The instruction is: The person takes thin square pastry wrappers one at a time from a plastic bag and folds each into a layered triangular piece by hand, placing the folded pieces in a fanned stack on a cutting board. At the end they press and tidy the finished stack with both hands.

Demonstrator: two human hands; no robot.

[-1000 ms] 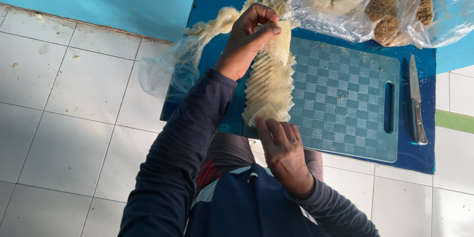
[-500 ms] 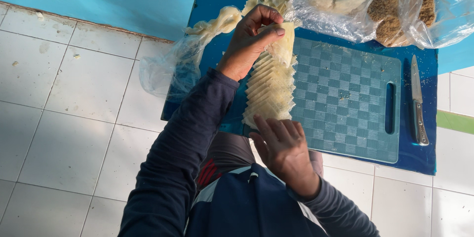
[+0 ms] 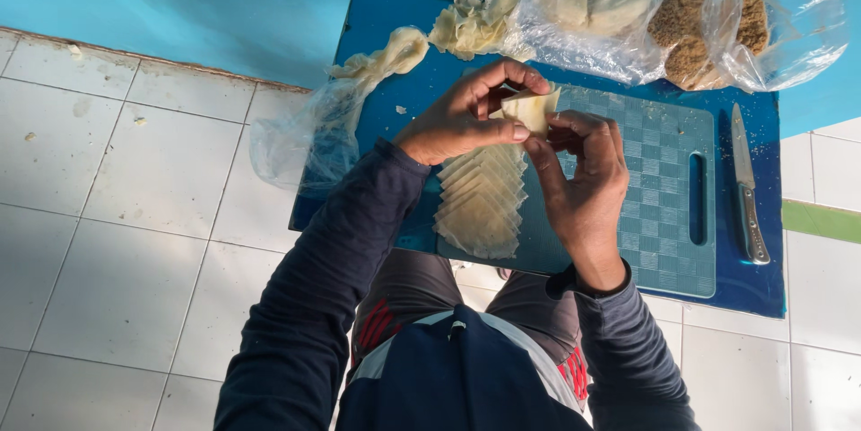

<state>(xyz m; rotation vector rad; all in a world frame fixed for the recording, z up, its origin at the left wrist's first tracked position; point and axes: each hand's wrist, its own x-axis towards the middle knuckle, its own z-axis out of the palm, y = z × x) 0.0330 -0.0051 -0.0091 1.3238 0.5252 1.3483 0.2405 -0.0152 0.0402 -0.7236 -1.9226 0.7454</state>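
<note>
While both hands meet above the work, the biggest thing in view is the white tiled floor (image 3: 134,216), which fills the left side and runs under the person's knees; against it at the top stands a turquoise wall (image 3: 197,0); a dark blue board (image 3: 395,0) lies on the tiles and bears nearly everything else; on it rests a teal cutting board (image 3: 659,207) with a checked surface and a slot handle at its right end; past its top edge lie two clear plastic bags, one holding pale dough (image 3: 583,9) and, just beside it to the right, one holding brown crumbly filling (image 3: 708,32); a third, nearly empty clear bag (image 3: 300,139) hangs off the blue board's left edge onto the tiles; crumpled pale dough scraps (image 3: 471,14) lie near the bags; a row of overlapping pale wrapper squares (image 3: 480,202) lies on the left part of the cutting board, below the hands; a steel knife (image 3: 746,184) lies on the blue board just right of the cutting board, point away from the person; the left hand (image 3: 462,117) pinches a single pale wrapper (image 3: 529,111) between thumb and curled fingers; the right hand (image 3: 583,175) touches the same wrapper with its fingertips, fingers bent close together, so the piece is held up between the two hands above the cutting board's top left part.
</note>
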